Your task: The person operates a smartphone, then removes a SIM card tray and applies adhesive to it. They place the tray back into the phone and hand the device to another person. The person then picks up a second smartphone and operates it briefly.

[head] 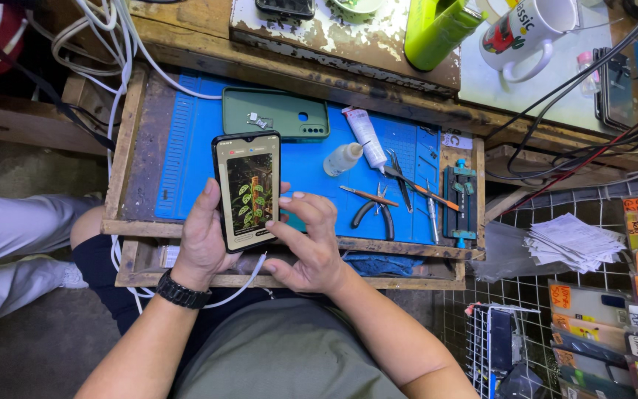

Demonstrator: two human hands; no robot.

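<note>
Clamped in my left hand, black lit-screen smartphone with white cable attached; right hand open, fingertips touching its edge; a cable snag could tug it loose.

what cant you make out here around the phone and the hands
- Head view: back of the smartphone, hidden by the left hand.
- Where the white cable plugs in, covered by both palms; right hand.
- Parts on the green phone case: too small.
- White mug: cut off by the top edge.
</note>
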